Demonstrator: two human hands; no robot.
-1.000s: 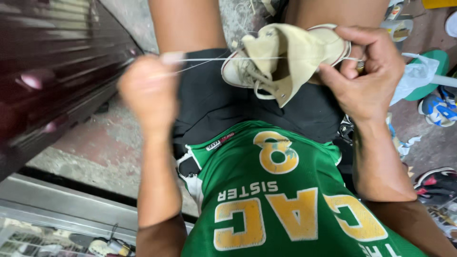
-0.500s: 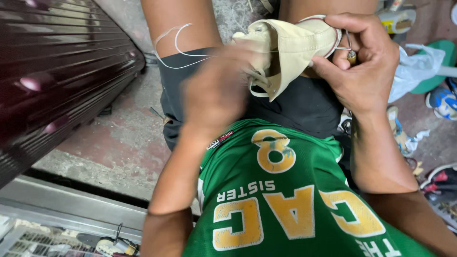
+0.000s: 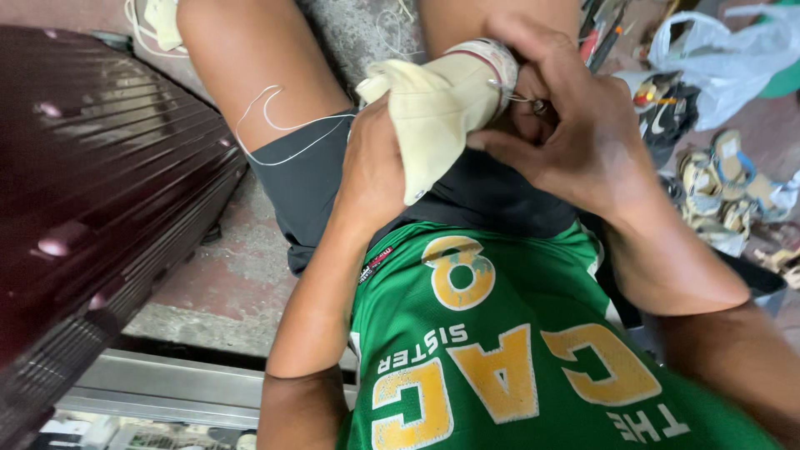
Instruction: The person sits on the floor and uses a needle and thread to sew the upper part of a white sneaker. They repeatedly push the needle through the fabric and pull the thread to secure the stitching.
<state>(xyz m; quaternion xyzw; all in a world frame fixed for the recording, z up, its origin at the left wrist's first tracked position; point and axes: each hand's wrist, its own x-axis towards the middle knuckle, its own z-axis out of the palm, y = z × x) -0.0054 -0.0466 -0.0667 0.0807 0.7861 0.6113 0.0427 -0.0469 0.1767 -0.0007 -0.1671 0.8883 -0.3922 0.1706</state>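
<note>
Shoe [image 3: 437, 117] cream canvas, worn, white thread [image 3: 279, 125] trailing

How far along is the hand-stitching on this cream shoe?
Done: white thread, trailing slack over the thigh, already runs to the cream shoe. In hand: left hand steadies the shoe; right hand works a needle at its sole edge. Remaining seam: cannot tell.
</note>
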